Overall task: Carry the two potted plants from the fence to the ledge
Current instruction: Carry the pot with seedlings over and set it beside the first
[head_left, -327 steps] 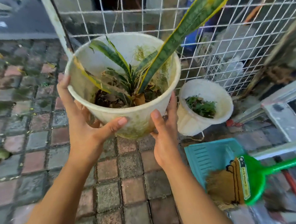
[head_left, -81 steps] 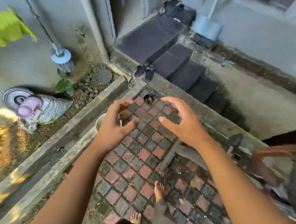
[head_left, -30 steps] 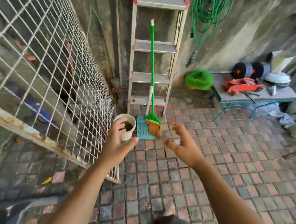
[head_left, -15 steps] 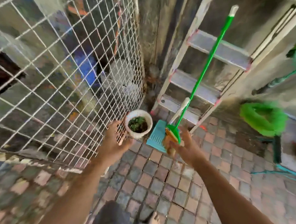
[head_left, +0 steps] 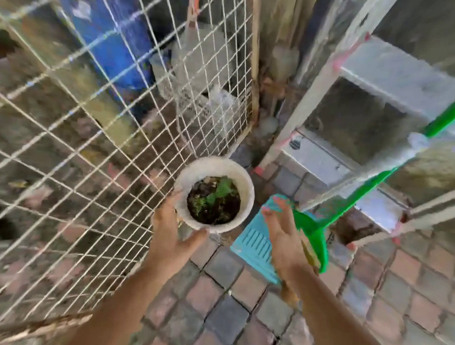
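Note:
A small white pot [head_left: 243, 184] with dark soil and a little green plant stands on the brick paving at the foot of the white wire fence [head_left: 111, 126]. My left hand [head_left: 172, 233] is open and cups the pot's near left side, thumb under its front rim; whether it touches is blurred. My right hand [head_left: 288, 236] is open, fingers spread, a short way to the right of the pot and apart from it. The larger pot and the ledge are out of view.
A turquoise dustpan [head_left: 253, 244] and a green broom [head_left: 382, 177] lie just right of the pot, under my right hand. An aluminium stepladder [head_left: 324, 157] leans in the corner behind. Brick paving [head_left: 226, 293] spreads toward me.
I have come closer to the fence corner. Both hands have reached forward and down; the left one now cups the small pot's side, the right one hangs over the dustpan.

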{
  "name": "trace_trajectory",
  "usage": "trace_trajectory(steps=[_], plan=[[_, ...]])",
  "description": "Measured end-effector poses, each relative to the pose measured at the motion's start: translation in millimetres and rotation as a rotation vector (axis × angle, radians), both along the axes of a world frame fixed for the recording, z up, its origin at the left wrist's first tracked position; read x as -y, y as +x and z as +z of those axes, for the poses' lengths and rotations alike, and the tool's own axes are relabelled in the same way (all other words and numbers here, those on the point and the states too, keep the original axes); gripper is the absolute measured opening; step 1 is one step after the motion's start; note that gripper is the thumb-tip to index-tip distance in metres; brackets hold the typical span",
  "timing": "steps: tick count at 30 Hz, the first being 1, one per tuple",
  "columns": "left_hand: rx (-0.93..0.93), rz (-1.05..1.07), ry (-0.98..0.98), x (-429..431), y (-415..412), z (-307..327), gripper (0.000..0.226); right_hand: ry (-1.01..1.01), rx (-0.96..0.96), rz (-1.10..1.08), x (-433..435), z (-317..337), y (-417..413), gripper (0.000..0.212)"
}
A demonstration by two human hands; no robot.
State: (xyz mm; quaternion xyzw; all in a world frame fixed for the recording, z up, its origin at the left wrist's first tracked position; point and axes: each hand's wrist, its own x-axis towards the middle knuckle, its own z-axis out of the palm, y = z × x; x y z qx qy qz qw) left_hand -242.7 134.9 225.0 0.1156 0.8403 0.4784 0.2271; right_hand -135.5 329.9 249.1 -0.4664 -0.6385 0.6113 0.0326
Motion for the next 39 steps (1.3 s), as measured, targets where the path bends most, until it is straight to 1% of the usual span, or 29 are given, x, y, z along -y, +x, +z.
trace_trajectory(steps=[1, 2, 3, 6, 8, 10, 12, 14, 16, 19, 22, 26, 28, 30, 31, 33, 35, 38, 39], plan=[[-0.027, 0.008, -0.018, -3.5, -0.1, -30.0, 0.099, -0.026, -0.032, 0.022, -4.1, -27.9, -3.3, 0.059], [-0.035, 0.005, -0.028, -7.1, -0.4, -56.0, 0.096, -0.012, -0.059, 0.05, -9.1, -53.0, -6.2, 0.055], [-0.037, -0.006, -0.042, -9.5, -0.6, -79.6, 0.097, 0.01, -0.089, 0.077, -12.4, -75.6, -8.4, 0.056], [-0.083, 0.004, -0.045, -14.2, -4.3, -133.5, 0.109, 0.086, -0.169, 0.17, -19.1, -136.1, -9.7, 0.064], [-0.139, 0.018, 0.038, -17.6, -8.7, -157.8, 0.112, 0.084, -0.204, 0.186, -27.2, -168.7, -11.2, 0.068], [-0.218, -0.029, 0.147, -20.4, -10.5, -174.3, 0.108, 0.077, -0.238, 0.159, -34.8, -196.8, -13.5, 0.066], [-0.285, -0.068, 0.243, -19.9, -11.5, -193.0, 0.092, 0.055, -0.272, 0.14, -39.7, -220.3, -16.3, 0.065], [-0.291, -0.071, 0.348, -21.6, -14.3, -200.8, 0.087, 0.052, -0.308, 0.172, -43.0, -240.2, -21.3, 0.066], [-0.335, -0.109, 0.403, -22.4, -18.9, -202.3, 0.083, 0.036, -0.332, 0.233, -46.9, -259.6, -27.6, 0.067], [-0.457, -0.193, 0.36, -17.3, -27.8, -202.3, 0.086, 0.013, -0.374, 0.305, -50.1, -274.4, -40.3, 0.076], [-0.476, -0.223, 0.368, -11.8, -34.8, -203.5, 0.084, 0.012, -0.409, 0.33, -50.6, -281.1, -49.1, 0.086], [-0.466, -0.175, 0.401, -7.9, -40.4, -209.9, 0.082, -0.031, -0.472, 0.334, -43.6, -289.1, -55.3, 0.088], [-0.481, -0.146, 0.413, -6.4, -44.4, -218.9, 0.079, -0.06, -0.515, 0.316, -39.4, -294.7, -58.8, 0.098], [-0.452, -0.105, 0.448, -6.8, -48.4, -228.1, 0.079, -0.07, -0.559, 0.298, -37.2, -300.6, -62.9, 0.112], [-0.421, -0.088, 0.473, -8.1, -48.8, -229.9, 0.079, -0.082, -0.581, 0.29, -36.4, -304.6, -65.3, 0.114], [-0.368, -0.084, 0.531, -13.0, -47.2, -227.7, 0.075, -0.12, -0.625, 0.259, -36.7, -316.4, -70.3, 0.114], [-0.332, -0.106, 0.594, -14.5, -44.7, -225.2, 0.067, -0.132, -0.669, 0.248, -36.9, -326.4, -74.0, 0.112], [-0.272, -0.114, 0.646, -17.1, -40.9, -220.2, 0.059, -0.163, -0.702, 0.251, -37.4, -329.7, -78.2, 0.1], [-0.261, -0.117, 0.648, -17.5, -40.5, -219.5, 0.058, -0.179, -0.708, 0.254, -38.2, -329.2, -79.7, 0.101]])
